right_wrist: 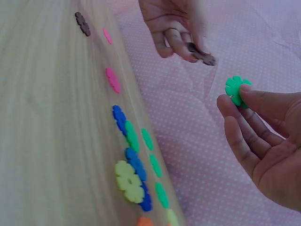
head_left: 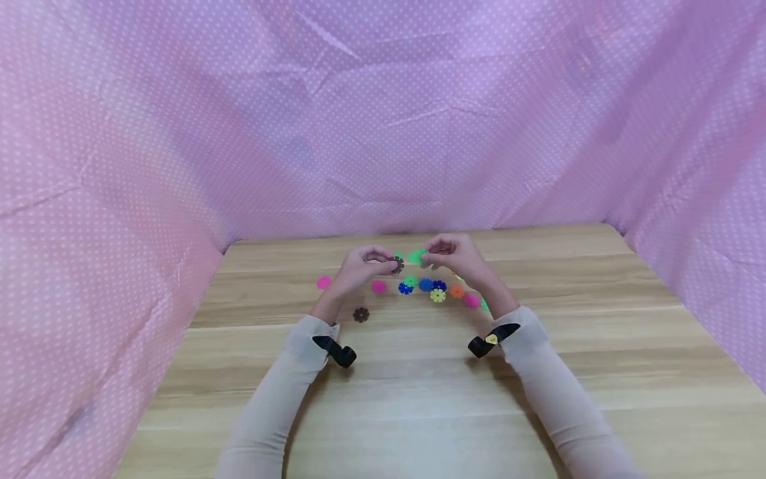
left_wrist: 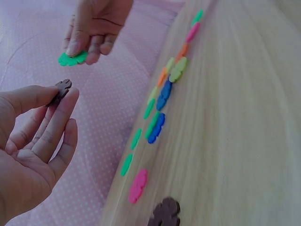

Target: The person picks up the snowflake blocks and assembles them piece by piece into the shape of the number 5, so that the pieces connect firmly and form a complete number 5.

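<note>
Between thumb and fingers, my left hand pinches a brown flower-shaped plastic disc with notched edges. My right hand pinches a green disc of the same kind. Both discs are held up above the table, facing each other with a gap between them. Under and in front of the hands lie more discs: a pale yellow one, blue ones, green ones, and a pink one. Some of these overlap. Another brown disc lies on the table near the left wrist.
The discs lie on a wooden table. Another pink disc is left of the left hand; an orange disc and a pink disc lie by the right wrist. A pink dotted cloth hangs behind the table and at both sides.
</note>
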Available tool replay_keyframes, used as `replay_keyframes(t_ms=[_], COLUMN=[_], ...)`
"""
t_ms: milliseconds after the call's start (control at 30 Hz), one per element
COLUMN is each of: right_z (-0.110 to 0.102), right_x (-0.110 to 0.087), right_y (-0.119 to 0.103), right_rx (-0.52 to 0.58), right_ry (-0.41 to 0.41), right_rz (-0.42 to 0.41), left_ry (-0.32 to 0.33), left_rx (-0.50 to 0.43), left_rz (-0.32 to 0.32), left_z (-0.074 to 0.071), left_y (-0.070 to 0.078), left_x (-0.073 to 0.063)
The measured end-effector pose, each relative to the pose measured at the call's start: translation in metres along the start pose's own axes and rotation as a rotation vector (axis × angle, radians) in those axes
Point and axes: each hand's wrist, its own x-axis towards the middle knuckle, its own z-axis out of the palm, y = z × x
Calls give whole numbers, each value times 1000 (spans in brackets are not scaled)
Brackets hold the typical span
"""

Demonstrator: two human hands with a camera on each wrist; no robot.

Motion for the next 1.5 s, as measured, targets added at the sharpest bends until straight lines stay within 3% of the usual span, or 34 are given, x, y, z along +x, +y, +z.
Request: replay_keyframes(t_ms=[300,667,967,1267,1500], right_z=[4,8,10,8,8], right_x=[0,3,3,5,2], right_y=[3,5,-2,1,7], right_rx=[-20,-34,-92,-109,-107], right_ry=[103,102,113,135,154], right_rz=[-50,-93,-113,-137,-145], left_ry=[-7,68,64,38,54], left_rx=[-85,-105,-178,-128,-148], left_rz=[56,51,132,82,60], left_z=[10,17,20,20,22], left_y=[7,-2,-9,-2,-2], left_x=[8,8,11,11,11])
